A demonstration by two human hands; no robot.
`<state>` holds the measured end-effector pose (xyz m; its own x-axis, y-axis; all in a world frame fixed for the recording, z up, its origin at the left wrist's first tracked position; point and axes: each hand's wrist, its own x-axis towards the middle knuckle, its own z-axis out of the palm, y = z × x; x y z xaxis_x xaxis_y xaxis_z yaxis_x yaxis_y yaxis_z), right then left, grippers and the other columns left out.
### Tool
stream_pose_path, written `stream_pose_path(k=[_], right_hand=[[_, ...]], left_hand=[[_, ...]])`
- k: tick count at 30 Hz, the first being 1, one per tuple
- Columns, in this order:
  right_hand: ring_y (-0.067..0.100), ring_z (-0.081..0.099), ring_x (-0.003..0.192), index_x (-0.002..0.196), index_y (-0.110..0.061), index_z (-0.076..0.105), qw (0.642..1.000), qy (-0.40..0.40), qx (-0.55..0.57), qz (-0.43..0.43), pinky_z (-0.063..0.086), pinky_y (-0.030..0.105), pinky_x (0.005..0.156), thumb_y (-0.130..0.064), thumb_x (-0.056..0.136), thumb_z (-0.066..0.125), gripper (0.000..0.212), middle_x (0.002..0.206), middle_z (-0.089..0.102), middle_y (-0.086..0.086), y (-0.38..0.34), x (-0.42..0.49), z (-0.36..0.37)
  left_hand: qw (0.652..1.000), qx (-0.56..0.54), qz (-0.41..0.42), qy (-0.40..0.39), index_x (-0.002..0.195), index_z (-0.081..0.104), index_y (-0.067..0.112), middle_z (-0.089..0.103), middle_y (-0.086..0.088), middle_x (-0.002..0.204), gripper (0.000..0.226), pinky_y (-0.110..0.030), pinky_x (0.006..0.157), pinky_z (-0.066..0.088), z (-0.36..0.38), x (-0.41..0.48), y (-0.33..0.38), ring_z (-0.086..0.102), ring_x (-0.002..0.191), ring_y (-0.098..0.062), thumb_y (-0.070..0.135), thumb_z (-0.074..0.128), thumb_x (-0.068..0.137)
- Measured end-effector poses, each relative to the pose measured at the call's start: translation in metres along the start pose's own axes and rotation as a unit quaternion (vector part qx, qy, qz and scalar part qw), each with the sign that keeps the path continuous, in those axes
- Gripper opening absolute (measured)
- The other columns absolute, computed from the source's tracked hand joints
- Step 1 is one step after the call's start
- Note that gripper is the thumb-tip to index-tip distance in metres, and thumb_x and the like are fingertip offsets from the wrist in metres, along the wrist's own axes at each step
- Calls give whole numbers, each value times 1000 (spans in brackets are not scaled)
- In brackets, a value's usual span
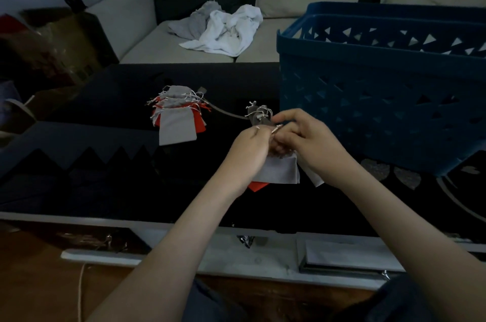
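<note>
Watching through the head camera, I am seeing a pale sofa (147, 40) running along the far side, beyond the table. The table (105, 163) is lying under a dark cloth and is carrying everything I am working with. A blue basket (381, 100) with triangle cut-outs is standing on the table's right side, reaching back toward the far edge. A heap of white cloths (223, 29) is lying crumpled on the sofa seat, just past the table's far edge.

A pile of small grey and red pouches (177, 116) is sitting mid-table, toward the far edge and well left of the basket, with its cords sticking out at the top. A smaller bunch of pouches (259, 113) is lying just behind my hands, beside the basket's left wall.

I am holding a grey pouch (281, 170) near the middle of the table, close to the basket. Its lower end is showing below my hands, with a red pouch (256, 186) peeking out under it. I cannot tell whether it is resting on the cloth.

My left hand (248, 150) is curling its fingers round the neck of the grey pouch. My right hand (302, 134) is pinching the cord (276, 129) at that neck between thumb and forefinger, its other fingers bent. Both hands are touching each other.
</note>
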<state>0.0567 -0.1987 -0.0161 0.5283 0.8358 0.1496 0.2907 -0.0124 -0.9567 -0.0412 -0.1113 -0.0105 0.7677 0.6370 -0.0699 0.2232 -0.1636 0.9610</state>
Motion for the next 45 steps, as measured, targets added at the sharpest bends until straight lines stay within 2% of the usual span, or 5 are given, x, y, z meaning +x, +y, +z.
stream_pose_path(k=[17,24,31,38,45], right_hand=[[5,63,69,104,-21,43,995,-21,94,15,49,19,74,2,90,56,30,61,64,-6,-1,-3,-1],[10,53,56,101,-8,54,984,7,180,6,45,16,58,4,92,47,16,58,61,0,-7,-4,-8],[12,53,54,108,-7,59,985,-34,163,53,45,19,55,-3,98,42,20,64,64,8,-12,-5,-2],[10,56,59,105,-7,67,986,-62,117,96,45,17,57,-9,99,42,26,76,69,7,-8,-3,0],[11,57,63,84,-9,66,980,-12,178,86,46,18,55,-12,95,53,17,74,64,5,-8,0,6]], left_hand=[[963,-265,39,-21,83,64,8,60,7,56,22,-11,57,46,-18,0,-2,53,53,0,5,46,97],[987,-48,154,27,85,71,20,70,8,80,13,-15,77,47,-26,-2,-6,63,80,-2,9,63,88],[875,278,316,236,99,64,26,67,12,82,10,-27,79,21,-13,-3,-12,60,82,-4,24,63,89],[840,321,358,253,92,66,27,66,11,82,7,-21,78,14,-11,0,-16,57,78,-5,22,64,88],[896,220,306,234,91,67,31,65,20,84,7,-19,90,28,-11,0,-16,55,86,-1,27,61,91]])
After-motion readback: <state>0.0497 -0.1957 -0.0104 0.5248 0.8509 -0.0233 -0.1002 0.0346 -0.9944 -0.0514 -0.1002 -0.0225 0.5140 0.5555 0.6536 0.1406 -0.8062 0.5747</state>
